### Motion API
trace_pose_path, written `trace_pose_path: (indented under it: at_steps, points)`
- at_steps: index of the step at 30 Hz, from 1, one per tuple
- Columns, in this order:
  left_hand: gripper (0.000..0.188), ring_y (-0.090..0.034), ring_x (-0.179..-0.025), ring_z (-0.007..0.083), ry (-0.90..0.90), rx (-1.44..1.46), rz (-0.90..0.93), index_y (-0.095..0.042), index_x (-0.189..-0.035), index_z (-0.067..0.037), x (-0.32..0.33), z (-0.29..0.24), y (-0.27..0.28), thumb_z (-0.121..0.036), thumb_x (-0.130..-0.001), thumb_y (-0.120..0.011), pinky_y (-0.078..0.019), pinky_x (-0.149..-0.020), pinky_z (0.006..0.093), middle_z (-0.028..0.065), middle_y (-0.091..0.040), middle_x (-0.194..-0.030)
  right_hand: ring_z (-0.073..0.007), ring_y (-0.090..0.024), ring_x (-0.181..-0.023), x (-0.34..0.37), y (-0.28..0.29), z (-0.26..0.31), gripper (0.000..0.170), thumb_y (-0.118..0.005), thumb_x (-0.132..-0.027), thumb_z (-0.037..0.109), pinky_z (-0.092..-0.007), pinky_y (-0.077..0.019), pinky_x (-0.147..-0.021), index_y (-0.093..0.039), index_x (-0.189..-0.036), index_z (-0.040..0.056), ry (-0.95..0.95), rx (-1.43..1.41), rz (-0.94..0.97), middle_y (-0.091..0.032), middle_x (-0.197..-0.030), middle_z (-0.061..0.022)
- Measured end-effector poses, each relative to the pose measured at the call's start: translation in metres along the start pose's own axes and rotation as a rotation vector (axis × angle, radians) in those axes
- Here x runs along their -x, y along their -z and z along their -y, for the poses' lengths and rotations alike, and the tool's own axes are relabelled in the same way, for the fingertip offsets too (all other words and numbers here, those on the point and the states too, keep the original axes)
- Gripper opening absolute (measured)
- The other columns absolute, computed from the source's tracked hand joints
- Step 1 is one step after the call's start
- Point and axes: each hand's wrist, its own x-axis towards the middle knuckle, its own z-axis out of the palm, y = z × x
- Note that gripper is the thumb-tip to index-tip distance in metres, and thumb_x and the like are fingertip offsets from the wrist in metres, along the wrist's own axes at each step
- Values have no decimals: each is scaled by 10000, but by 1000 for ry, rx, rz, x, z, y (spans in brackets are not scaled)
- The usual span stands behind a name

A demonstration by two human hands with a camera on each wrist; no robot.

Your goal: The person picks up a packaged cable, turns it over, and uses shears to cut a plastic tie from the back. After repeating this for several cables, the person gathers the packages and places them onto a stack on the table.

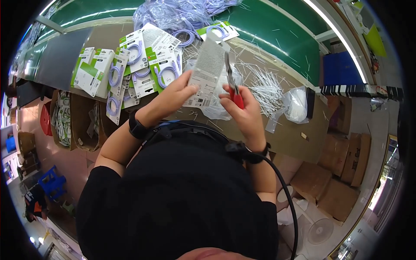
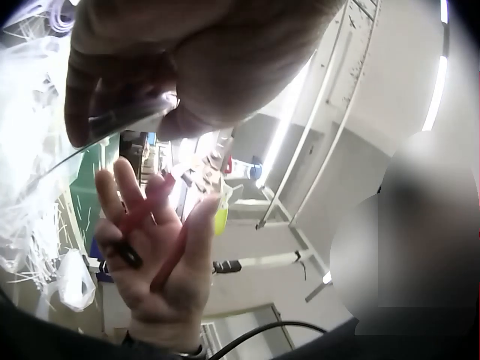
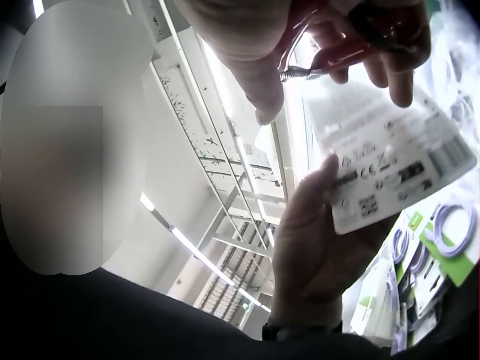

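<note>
My left hand (image 1: 171, 95) pinches the lower edge of a cable packaging card (image 1: 209, 63), thumb on the side facing me. That side is pale, with dense small print; in the right wrist view a QR code and a barcode show on it. My right hand (image 1: 248, 115) holds pliers with red handles (image 1: 236, 99), the handles lying across the palm and spread apart, a small spring (image 3: 295, 73) between them. The metal nose of the pliers points up beside the card's right edge. Any cable on the card's far side is hidden.
Carded lilac cables (image 1: 134, 60) lie overlapping on the left of the bench. Bagged cables (image 1: 173, 15) are heaped at the back. Loose white plastic strips (image 1: 264, 86) scatter on the right near a clear bag (image 1: 297, 106). Open cartons (image 1: 82, 125) stand below on the left.
</note>
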Motion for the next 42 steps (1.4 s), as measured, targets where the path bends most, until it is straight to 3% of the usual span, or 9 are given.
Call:
trace_pose_path:
  at_steps: [1,7,10,14,18,20,24,39,42]
  points:
    - [445,-538,-1092,215,-70,-177,96,-394,-1303,31,-1,-3,-6,-118,-895,-485,-434,-921,314,153,-537,-1196,-171,-609,-931,-5,-8,-4,400,-665,-819,110,-277,-492,-775,-499,-1165,-6,-43,-398,-24,-615,-1058,-92]
    - [499,-478,-1158,193,-701,-1111,47,-352,-1340,13,-9,2,6,-187,-916,-523,-384,-969,305,116,-513,-1229,-169,-596,-952,-13,-16,-1,413,-639,-832,73,-296,-490,-827,-461,-1189,-34,-67,-777,-110,-592,-1083,-110]
    - [520,-472,-1163,180,-457,-448,-198,-319,-1362,-14,-17,13,17,-206,-927,-530,-440,-916,335,127,-515,-1224,-180,-596,-964,-11,-15,-1,473,-653,-821,94,-301,-479,-849,-443,-1225,-33,-82,-1023,-63,-582,-1106,-126]
    - [442,-491,-1144,177,-80,335,42,-344,-1339,-4,-12,13,4,-166,-951,-479,-444,-926,338,123,-509,-1224,-152,-593,-939,-12,-22,-6,379,-627,-844,66,-291,-489,-812,-471,-1177,-27,-111,-1039,-69,-590,-1082,-101]
    - [377,-509,-1121,169,-122,390,-49,-372,-1303,11,-12,5,16,-133,-962,-444,-446,-933,323,112,-514,-1212,-130,-578,-955,-6,-4,0,403,-659,-825,129,-271,-473,-795,-510,-1174,-4,-89,-657,-133,-613,-1044,-75]
    - [374,-514,-1111,165,-124,365,-79,-373,-1298,14,-11,3,28,-132,-962,-444,-447,-928,314,109,-514,-1211,-158,-581,-932,4,9,10,400,-701,-766,138,-294,-452,-777,-556,-1124,30,134,204,-225,-620,-1024,-66]
    - [365,-523,-1084,155,-135,297,-143,-378,-1287,21,-7,6,43,-130,-961,-442,-448,-917,293,105,-517,-1206,-224,-573,-897,15,18,15,460,-730,-684,138,-344,-433,-771,-569,-1106,47,413,863,-145,-615,-983,-79]
    - [384,-508,-1088,152,-372,-148,-257,-364,-1297,22,-11,18,32,-139,-960,-452,-418,-947,304,101,-512,-1216,-273,-577,-815,15,11,6,471,-721,-661,128,-377,-451,-734,-566,-1097,39,330,906,-10,-605,-903,-97]
    - [395,-498,-1107,155,-236,346,-167,-344,-1313,13,-10,15,27,-128,-961,-451,-403,-964,310,101,-510,-1220,-280,-586,-777,9,9,4,449,-714,-667,107,-372,-466,-703,-563,-1083,27,268,684,-34,-608,-878,-109]
